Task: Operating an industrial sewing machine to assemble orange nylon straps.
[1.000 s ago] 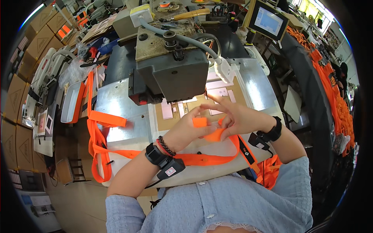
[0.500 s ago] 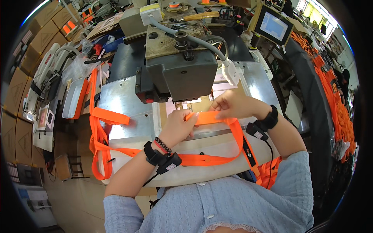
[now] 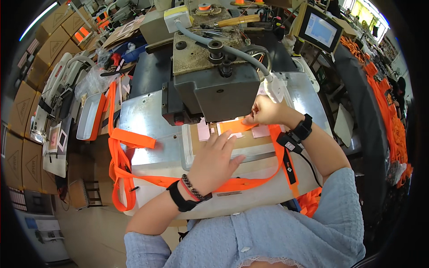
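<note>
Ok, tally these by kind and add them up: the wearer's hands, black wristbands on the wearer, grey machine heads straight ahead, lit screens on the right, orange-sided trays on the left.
Hands: 2, the left hand and the right hand
Black wristbands: 2, one per wrist
Grey machine head: 1
Lit screen: 1
Orange-sided tray: 1
Total: 7

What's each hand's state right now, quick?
Left hand: open, fingers spread, nothing visibly held.
Right hand: curled closed, fingertips on the flat orange webbing strap; pinching or pressing, cannot tell.
</note>
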